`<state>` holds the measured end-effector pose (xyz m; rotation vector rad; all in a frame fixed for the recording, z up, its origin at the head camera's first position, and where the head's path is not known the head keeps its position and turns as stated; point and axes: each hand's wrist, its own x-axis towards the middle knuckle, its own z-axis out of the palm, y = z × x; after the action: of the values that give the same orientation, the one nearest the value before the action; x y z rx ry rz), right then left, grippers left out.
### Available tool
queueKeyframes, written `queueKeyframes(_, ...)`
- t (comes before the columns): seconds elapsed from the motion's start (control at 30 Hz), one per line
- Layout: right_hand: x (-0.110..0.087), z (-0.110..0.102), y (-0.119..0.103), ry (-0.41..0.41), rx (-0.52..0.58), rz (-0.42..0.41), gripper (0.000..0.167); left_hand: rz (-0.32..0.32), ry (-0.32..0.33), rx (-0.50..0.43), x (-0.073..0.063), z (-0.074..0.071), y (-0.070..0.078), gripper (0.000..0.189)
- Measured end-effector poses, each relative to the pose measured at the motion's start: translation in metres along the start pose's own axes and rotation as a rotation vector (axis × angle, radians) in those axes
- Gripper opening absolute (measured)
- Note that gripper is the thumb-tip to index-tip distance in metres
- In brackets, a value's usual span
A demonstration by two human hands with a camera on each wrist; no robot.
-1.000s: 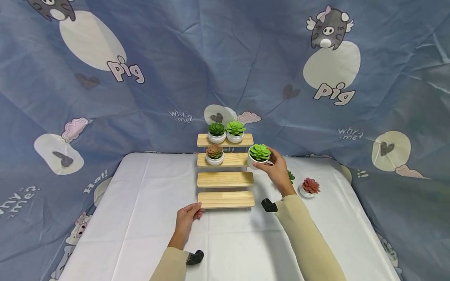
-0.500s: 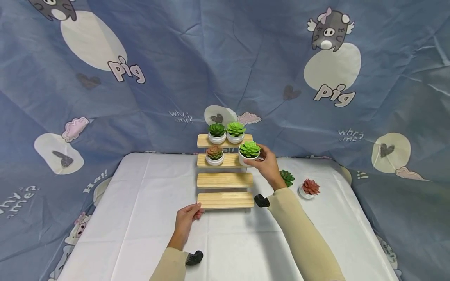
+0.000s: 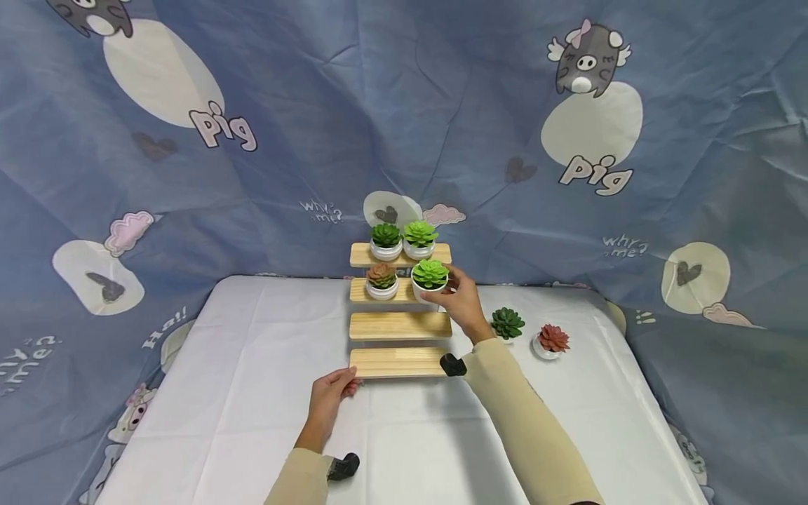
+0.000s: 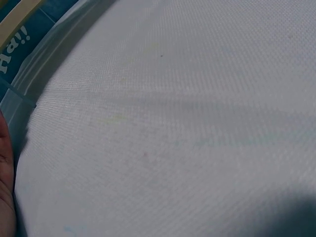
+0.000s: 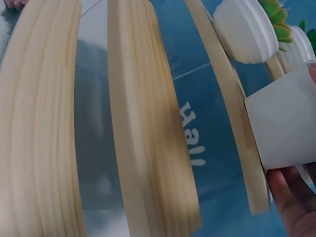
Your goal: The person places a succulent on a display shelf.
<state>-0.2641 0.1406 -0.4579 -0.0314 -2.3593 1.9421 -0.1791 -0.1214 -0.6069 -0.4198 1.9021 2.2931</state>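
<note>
A tiered wooden display shelf with several steps stands at the middle of the table. My right hand grips the white pot of a bright green potted succulent at the second step from the top. In the right wrist view, that white pot sits right at the board's edge, with fingers around it. Left of it on this step stands a brownish-red succulent. My left hand pinches the left front corner of the lowest step. The left wrist view catches only a strip of that hand.
Two potted succulents, one dark green and one light green, stand on the top step. To the right on the white tablecloth are a dark green succulent and a red one. A blue patterned curtain hangs behind.
My right hand has carried the bright green succulent leftward from beyond the shelf's right end, over the second step, close to the brownish-red one. My left hand has stayed at the lowest step's corner.
</note>
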Motion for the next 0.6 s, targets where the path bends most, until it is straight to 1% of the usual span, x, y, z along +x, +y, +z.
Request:
queueKeyframes(0.2, 0.002, 0.006, 0.0, -0.017, 0.022, -0.016, 0.07, -0.014, -0.008, 0.016, 0.0, -0.001, 0.003, 0.031)
queueKeyframes(0.33, 0.002, 0.009, -0.001, -0.031, 0.035, -0.031, 0.07, -0.01, 0.001, 0.006, 0.001, -0.001, 0.003, 0.028)
queueKeyframes(0.43, 0.003, 0.011, -0.002, -0.041, 0.045, -0.031, 0.07, -0.006, 0.007, -0.002, 0.002, -0.001, 0.002, 0.026)
queueKeyframes(0.6, 0.004, 0.012, -0.001, -0.053, 0.053, -0.023, 0.071, -0.002, 0.002, 0.008, 0.002, -0.001, 0.001, 0.029)
